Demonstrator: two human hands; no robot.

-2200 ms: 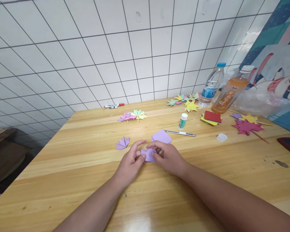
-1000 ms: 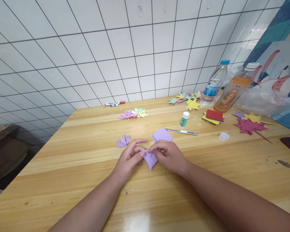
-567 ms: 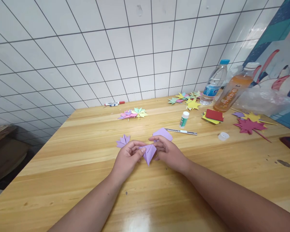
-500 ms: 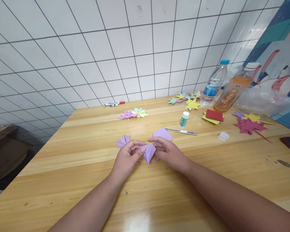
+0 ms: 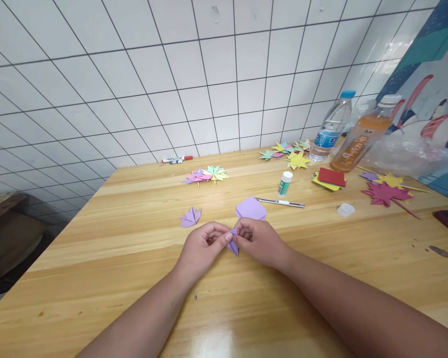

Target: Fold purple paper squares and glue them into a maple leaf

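Paper wedge (image 5: 234, 248), purple and folded, pinched between left hand (image 5: 202, 247) at its nine o'clock and right hand (image 5: 260, 242) at its three; judged light, crisp, easily creased; best held by edges.

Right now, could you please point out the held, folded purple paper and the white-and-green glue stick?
Folded purple paper (image 5: 233, 246), head view: its lower flap.
White-and-green glue stick (image 5: 284, 187), head view: its label.

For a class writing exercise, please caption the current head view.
Left hand and right hand pinch folded purple paper near purple sheets on a wooden table.
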